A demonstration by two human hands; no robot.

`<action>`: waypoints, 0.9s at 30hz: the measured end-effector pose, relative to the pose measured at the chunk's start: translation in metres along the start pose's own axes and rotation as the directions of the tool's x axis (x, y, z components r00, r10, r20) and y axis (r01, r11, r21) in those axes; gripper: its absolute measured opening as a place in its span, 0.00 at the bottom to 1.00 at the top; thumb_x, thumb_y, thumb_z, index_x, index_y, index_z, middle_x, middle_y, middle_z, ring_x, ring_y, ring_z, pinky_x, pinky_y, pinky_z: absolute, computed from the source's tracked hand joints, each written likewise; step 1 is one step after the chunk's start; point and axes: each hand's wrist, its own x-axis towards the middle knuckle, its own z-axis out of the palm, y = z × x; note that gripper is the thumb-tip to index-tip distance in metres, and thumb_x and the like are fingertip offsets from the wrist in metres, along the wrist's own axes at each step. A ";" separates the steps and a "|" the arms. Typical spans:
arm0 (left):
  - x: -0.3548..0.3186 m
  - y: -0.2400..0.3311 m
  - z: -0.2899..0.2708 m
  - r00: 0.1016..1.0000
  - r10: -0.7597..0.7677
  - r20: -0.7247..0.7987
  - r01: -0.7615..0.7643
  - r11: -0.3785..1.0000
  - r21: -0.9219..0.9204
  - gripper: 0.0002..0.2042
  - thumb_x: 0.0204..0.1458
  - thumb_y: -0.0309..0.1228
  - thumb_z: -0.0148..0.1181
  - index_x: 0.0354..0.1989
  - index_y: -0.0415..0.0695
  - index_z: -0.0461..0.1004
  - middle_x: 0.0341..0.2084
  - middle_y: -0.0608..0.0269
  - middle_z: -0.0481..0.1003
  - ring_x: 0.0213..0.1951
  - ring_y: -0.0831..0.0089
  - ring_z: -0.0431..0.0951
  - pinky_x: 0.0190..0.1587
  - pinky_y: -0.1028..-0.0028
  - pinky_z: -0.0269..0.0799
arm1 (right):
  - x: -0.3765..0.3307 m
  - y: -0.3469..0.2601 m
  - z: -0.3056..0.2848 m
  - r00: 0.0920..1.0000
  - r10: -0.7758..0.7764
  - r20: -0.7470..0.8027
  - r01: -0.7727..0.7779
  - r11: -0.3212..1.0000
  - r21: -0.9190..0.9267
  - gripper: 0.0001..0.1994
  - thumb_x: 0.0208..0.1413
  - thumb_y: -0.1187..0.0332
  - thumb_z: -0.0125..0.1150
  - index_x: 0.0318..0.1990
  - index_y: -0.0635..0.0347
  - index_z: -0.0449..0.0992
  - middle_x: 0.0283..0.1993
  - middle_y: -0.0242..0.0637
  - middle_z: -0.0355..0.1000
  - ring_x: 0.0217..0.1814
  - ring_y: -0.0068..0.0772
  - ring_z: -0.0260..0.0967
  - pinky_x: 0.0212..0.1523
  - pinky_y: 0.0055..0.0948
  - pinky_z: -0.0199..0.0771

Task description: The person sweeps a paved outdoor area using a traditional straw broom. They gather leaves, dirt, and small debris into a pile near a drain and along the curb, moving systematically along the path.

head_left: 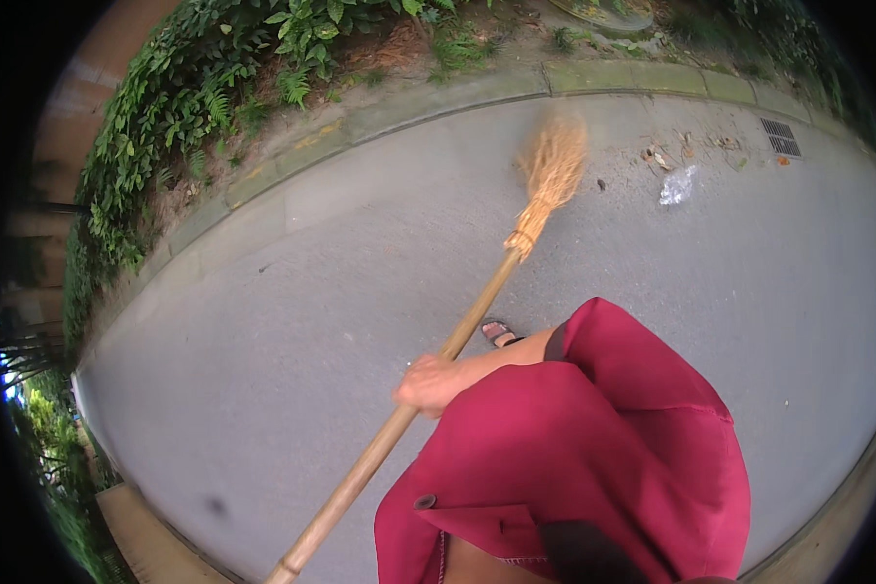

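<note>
A straw broom (545,195) with a long bamboo handle slants across the view, from the lower left up to the bristles at the upper middle. My right hand (428,384) is closed around the middle of the handle, its forearm reaching across from a red sleeve with a dark cuff. The bristle end is blurred by motion over the grey pavement, just short of the curb. My left hand is out of sight, and the handle's near end runs off the lower edge. Right of the bristles lie a crumpled clear plastic piece (678,185) and scattered dry leaves (660,159).
A stone curb (642,76) bends along the far side, with green shrubs (180,127) and soil behind it. A metal drain grate (781,138) is set in the pavement at the upper right. A sandalled foot (499,333) shows beyond my forearm.
</note>
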 end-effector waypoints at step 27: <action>-0.117 0.258 -0.120 0.964 -0.257 -0.072 0.262 0.964 0.055 0.07 0.48 0.26 0.44 0.21 0.39 0.64 0.17 0.60 0.65 0.21 0.67 0.66 0.22 0.71 0.64 | -0.247 0.021 0.011 0.999 0.026 0.048 -0.024 0.999 -0.040 0.05 0.31 0.75 0.50 0.22 0.60 0.69 0.22 0.44 0.69 0.30 0.44 0.68 0.29 0.41 0.66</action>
